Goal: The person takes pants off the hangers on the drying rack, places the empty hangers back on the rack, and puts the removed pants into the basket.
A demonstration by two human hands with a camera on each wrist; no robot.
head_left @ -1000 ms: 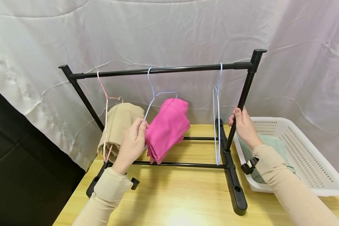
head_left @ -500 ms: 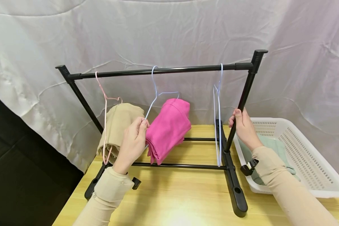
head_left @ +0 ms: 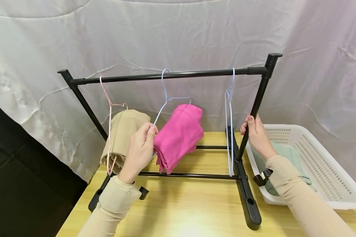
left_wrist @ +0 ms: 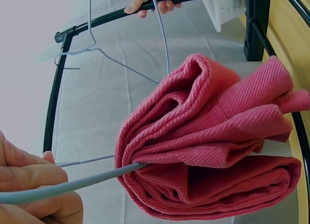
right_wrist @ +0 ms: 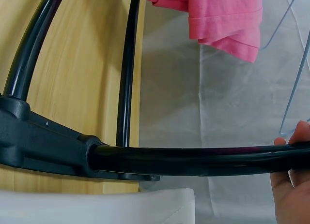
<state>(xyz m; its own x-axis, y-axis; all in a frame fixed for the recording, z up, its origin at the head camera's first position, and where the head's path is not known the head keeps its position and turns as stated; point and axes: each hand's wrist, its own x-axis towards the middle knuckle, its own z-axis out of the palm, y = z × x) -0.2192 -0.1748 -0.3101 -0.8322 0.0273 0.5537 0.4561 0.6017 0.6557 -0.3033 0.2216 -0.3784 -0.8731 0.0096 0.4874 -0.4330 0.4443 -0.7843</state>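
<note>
My left hand [head_left: 140, 148] pinches the near shoulder of a light blue wire hanger [head_left: 165, 89] hooked on the top bar. Folded over that hanger is a bright pink cloth [head_left: 179, 138], perhaps trousers; its layered edge [left_wrist: 179, 151] faces the left wrist camera. My right hand [head_left: 258, 136] grips the right upright of the black clothes rack [head_left: 195, 75]. To the left, a beige folded garment [head_left: 127, 126] hangs on a pink hanger [head_left: 109, 131]. A second light blue hanger [head_left: 231, 131] hangs bare near the right upright.
A white perforated basket [head_left: 323, 144] stands right of the rack, with a pale green cloth [head_left: 290, 158] inside. The rack's feet stand on a wooden table [head_left: 190, 204]. Behind hangs a pale curtain [head_left: 178, 33]; a black surface [head_left: 23, 171] lies at left.
The hanger with the pink cloth has slid slightly to the right along the bar, with my left hand still pinching it. My right hand keeps its grip on the upright.
</note>
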